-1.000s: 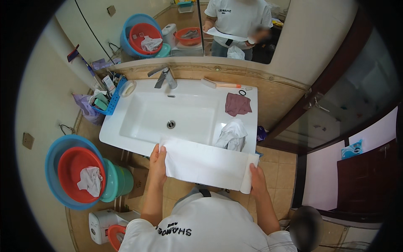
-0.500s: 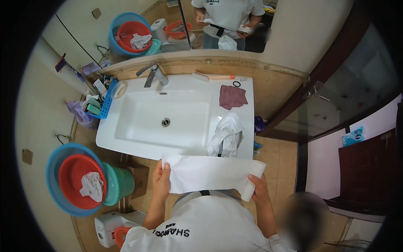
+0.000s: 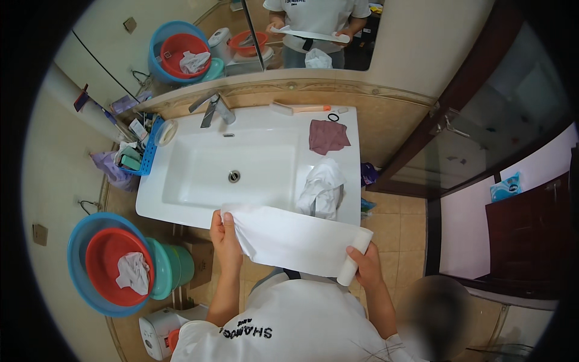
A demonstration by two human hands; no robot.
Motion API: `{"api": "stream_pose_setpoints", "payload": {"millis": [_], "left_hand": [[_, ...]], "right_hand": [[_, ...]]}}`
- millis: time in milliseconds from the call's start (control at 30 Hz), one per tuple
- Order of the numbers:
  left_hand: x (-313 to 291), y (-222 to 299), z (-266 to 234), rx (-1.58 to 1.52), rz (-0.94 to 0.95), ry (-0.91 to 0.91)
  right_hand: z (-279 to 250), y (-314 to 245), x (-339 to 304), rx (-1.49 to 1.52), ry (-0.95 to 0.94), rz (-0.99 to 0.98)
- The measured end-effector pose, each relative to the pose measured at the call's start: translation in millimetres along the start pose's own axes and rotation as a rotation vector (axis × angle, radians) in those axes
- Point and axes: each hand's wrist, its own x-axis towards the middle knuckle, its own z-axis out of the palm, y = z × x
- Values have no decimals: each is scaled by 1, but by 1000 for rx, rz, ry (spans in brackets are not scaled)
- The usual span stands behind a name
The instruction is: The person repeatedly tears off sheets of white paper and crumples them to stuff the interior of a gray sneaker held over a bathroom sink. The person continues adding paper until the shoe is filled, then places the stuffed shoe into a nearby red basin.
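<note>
Because the white sheet crosses in front of the sink counter, part of the counter's front edge is hidden, as are most fingers behind the roll. The sheet spans between both hands: the left hand pinches its free end, the right hand closes around the roll.

Matt, papery white roll, glossy sink, shiny metal faucet, mauve cloth, red plastic basin
</note>
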Motion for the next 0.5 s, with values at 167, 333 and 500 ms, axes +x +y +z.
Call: {"api": "stream_pose_setpoints", "payload": {"millis": [167, 333, 500], "left_hand": [[21, 10, 1, -11, -22, 90], [31, 21, 17, -285, -292, 160], [39, -6, -23, -328, -298, -938]], "right_hand": [[1, 6, -1, 47, -18, -50], [18, 9, -6, -86, 56, -45], [26, -11, -8, -325, -33, -183]]}}
